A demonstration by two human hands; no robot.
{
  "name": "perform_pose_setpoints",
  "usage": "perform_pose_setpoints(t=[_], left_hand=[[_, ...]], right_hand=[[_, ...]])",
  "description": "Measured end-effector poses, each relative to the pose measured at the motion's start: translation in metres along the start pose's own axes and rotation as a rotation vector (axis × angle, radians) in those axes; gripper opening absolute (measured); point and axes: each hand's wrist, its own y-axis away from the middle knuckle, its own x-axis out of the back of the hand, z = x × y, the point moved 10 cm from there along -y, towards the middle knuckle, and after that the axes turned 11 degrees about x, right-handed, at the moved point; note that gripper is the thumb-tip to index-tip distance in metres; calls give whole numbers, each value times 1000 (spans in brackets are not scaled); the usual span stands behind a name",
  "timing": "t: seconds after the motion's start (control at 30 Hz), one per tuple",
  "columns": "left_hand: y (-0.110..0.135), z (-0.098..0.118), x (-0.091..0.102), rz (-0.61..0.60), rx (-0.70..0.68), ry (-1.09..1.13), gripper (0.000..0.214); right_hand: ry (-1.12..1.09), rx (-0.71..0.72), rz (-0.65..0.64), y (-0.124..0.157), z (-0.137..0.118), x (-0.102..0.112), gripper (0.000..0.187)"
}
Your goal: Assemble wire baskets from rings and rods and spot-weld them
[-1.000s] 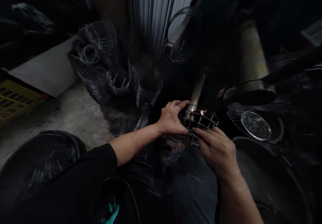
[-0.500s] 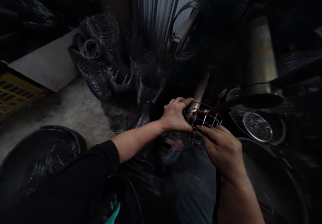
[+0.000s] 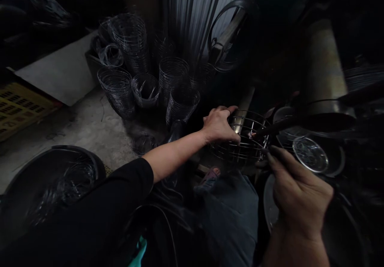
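Note:
A round wire basket (image 3: 249, 143) sits in front of me, around a pale metal bar (image 3: 239, 123). My left hand (image 3: 220, 126) is closed on its left side, thumb low and fingers over the top wires. My right hand (image 3: 300, 187) is at the basket's right side, thumb and fingers pinched together. Whatever it holds, if anything, is too small and dark to make out. A dark arm with a coppery tip (image 3: 253, 135) reaches in from the right and meets the basket wires between my hands.
Several stacks of wire rings (image 3: 117, 89) stand on the floor at the back left. A black tub (image 3: 75, 150) with loose wire pieces is at lower left, beyond it a yellow crate (image 3: 18, 107). A thick metal cylinder (image 3: 327, 67) overhangs on the right, above a shiny bowl (image 3: 310, 155).
My right hand has moved right and toward me, away from my left hand. My left hand still grips the basket, which shows more of its wires. The view has shifted slightly.

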Motion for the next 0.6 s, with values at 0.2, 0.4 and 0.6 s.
perform_pose_setpoints(t=[0.2,0.4,0.6], left_hand=[[-5,0,1,-4,-59,-29,113],[2,-63,-11,-145,-46,237,148],[0,-108,-35,-185,120,560,131]], right_hand=[[-141,-225,-405,52,45,-40,31],[-176,-84,-566,111,51,-41,18],[-206,-172,-557,138,54,-37,21]])
